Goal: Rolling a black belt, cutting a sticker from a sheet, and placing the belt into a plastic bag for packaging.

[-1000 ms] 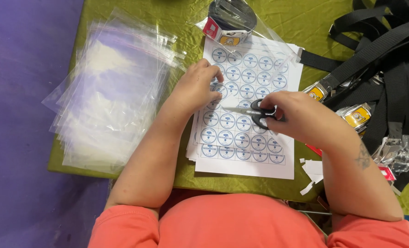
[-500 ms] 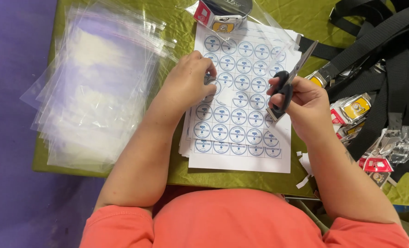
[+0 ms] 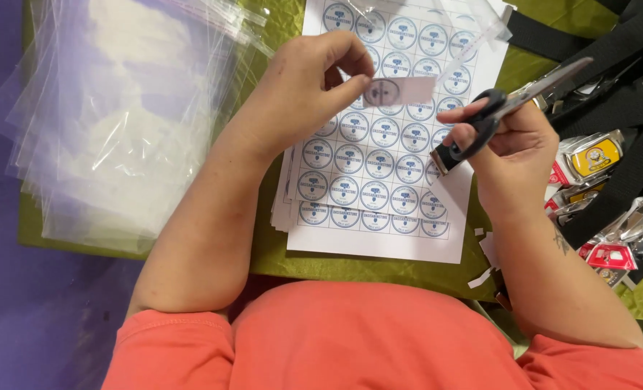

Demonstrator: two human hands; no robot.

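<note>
Head view: the left hand (image 3: 314, 79) pinches a cut-out round sticker piece (image 3: 399, 92) above the sticker sheet (image 3: 379, 180). The right hand (image 3: 506, 148) grips black-handled scissors (image 3: 506, 108), blades nearly shut. A slack pinch could drop the piece.

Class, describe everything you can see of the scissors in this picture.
The scissors have black loop handles and pale metal blades. The blades look closed or nearly so and point up and to the right, lifted above the sheet of round stickers. The right hand holds them, with fingers through the handles. They touch nothing else that can be seen; the small cut sticker piece in the left hand lies apart from them.
</note>
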